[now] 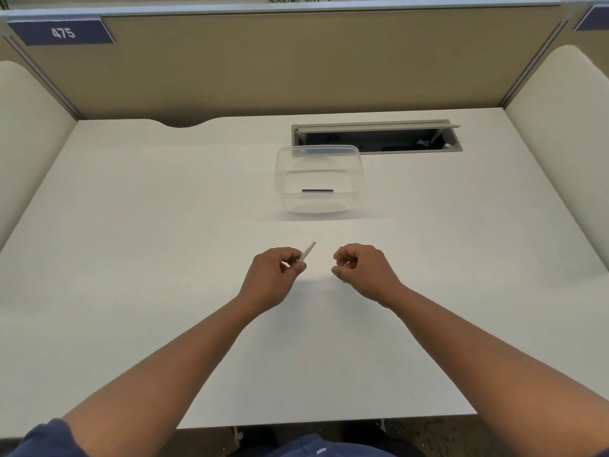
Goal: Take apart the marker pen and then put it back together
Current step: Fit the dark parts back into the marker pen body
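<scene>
We see a white desk (131, 258) filling most of the view, and toward one o'clock from its middle stands a clear plastic container (319, 179), upright, with a small dark strip (317, 191) showing through its near wall. Just beyond the container, further toward one o'clock, we find a grey cable hatch (375, 136) set into the desktop with its lid propped open. At eleven o'clock a blue label reading 475 (62, 33) sits on the tan partition (296, 61) behind the desk.
</scene>
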Tool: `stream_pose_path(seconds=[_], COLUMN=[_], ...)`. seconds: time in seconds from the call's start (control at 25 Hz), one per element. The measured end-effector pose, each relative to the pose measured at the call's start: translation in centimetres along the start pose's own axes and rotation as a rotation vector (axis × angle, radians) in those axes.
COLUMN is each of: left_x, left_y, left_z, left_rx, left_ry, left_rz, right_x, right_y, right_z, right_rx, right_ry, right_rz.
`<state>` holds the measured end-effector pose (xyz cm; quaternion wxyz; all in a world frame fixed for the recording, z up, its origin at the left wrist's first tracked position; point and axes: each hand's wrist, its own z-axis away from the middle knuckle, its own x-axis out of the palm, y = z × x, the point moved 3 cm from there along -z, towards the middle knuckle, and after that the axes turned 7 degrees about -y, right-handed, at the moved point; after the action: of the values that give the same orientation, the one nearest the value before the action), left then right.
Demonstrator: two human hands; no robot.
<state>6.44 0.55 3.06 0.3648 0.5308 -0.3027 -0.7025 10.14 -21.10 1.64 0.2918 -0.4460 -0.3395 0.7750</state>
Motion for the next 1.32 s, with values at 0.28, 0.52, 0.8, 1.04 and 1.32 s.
stream_pose_path(seconds=[0.28, 0.52, 0.8, 1.04, 1.32], left_x=[0.4, 0.6, 0.5, 0.6, 0.8], left_y=[-0.2, -0.5, -0.8, -1.1, -1.2], left_z=[0.6, 0.7, 0.6, 0.5, 0.5], left_rx=[-0.08, -0.092, -0.088, -0.09, -0.077], left_ry=[-0.033, -0.032, -0.033, -0.037, -0.036], left_rz=[0.18, 0.235, 0.24, 0.247, 0.241], right_x=[0.7, 1.2, 1.5, 1.5, 1.3], right_y=[2.5, 2.1, 2.4, 2.0, 1.1], right_z=[-0.3, -1.0, -1.2, -1.0, -0.6], right_rx=[0.139, 0.216, 0.253, 0.313, 0.19], right_ry=[0.097, 0.1, 0.047, -0.003, 0.029], right_rz=[0.354, 0.455, 0.475, 0.402, 0.132])
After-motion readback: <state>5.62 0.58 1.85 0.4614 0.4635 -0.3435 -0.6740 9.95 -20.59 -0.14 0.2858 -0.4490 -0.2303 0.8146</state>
